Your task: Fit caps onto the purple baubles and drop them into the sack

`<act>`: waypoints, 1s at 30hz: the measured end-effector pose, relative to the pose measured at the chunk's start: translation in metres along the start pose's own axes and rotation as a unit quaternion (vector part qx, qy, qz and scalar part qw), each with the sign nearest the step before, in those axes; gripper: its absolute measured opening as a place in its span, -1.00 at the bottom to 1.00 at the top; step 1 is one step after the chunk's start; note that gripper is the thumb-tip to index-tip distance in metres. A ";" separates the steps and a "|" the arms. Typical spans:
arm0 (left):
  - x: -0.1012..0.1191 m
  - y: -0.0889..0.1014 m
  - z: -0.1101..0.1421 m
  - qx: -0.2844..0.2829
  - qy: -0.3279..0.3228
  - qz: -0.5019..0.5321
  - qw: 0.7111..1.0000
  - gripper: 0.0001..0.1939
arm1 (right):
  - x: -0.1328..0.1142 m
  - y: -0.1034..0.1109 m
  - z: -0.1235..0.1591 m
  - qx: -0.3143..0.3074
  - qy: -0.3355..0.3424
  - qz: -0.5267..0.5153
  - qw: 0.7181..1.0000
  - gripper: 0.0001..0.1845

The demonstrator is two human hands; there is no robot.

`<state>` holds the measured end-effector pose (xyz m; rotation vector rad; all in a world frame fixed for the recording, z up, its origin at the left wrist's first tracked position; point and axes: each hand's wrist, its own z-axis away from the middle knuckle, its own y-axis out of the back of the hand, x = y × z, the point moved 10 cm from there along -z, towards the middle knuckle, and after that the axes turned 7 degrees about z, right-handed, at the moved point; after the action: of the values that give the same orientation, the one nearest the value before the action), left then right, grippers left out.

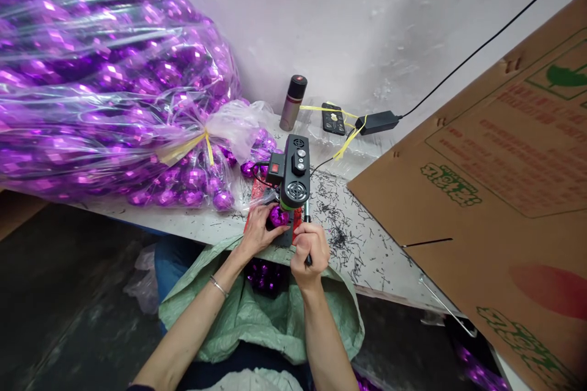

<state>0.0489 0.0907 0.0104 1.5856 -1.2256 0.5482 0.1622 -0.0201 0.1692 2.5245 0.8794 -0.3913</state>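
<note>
My left hand (260, 229) has its fingers closed around a shiny purple mirror-faceted ball (279, 216). The ball sits under the head of a small black bench machine (296, 174) with round vents and a red switch. My right hand (310, 250) is wrapped round the black-gripped lever (307, 219) at the machine's right side. Below the table edge, an open green woven sack (321, 323) lies across my lap, with purple balls (265, 276) showing inside it. A red base (257, 195) shows under the machine.
A big clear bag of purple balls (114, 85), tied with yellow ribbon, fills the left. Small black pins (339, 226) litter the white table. Behind stand a bottle (293, 103), a phone (333, 119) and a power adapter (378, 122). A cardboard box (486, 195) leans in from the right.
</note>
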 end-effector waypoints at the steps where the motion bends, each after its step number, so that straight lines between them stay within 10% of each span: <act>1: 0.000 0.000 0.000 -0.001 0.002 0.000 1.000 -0.42 | 0.002 -0.002 0.005 -0.001 0.001 -0.002 1.000 -0.72; 30: 0.001 -0.002 0.001 0.001 0.004 -0.002 1.000 -0.42 | 0.022 -0.011 0.034 0.039 -0.018 -0.038 0.998 -0.69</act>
<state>0.0504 0.0897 0.0100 1.5855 -1.2154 0.5517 0.1675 -0.0174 0.1279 2.5524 0.9671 -0.5025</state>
